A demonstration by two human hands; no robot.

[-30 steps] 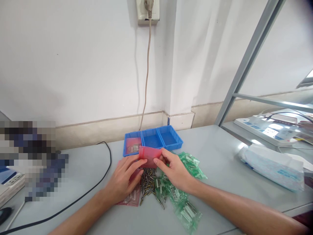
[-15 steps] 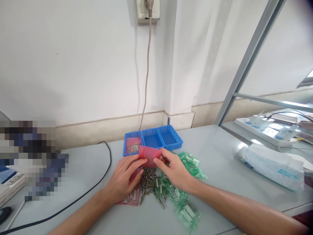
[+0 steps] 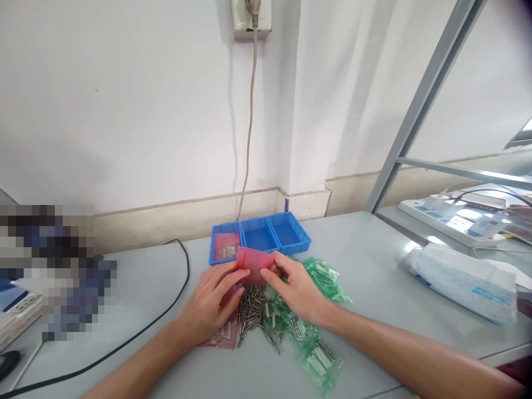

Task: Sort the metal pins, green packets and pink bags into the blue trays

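A small red plastic bag [image 3: 254, 262] is held up between both hands just above the table. My left hand [image 3: 210, 302] pinches its left edge with thumb and fingers. My right hand [image 3: 296, 288] pinches its right edge. Below the bag lies a pile of small metal pins [image 3: 251, 310]. Several green bags of parts [image 3: 320, 316] spread out under and beside my right hand. More red bags [image 3: 222, 335] lie under my left hand.
Three blue trays [image 3: 260, 235] sit in a row behind the hands; the left one holds a red bag. A black cable [image 3: 174, 293] curves across the table at left. A white wrapped pack [image 3: 461, 282] lies at right, beside a metal frame post [image 3: 415, 111].
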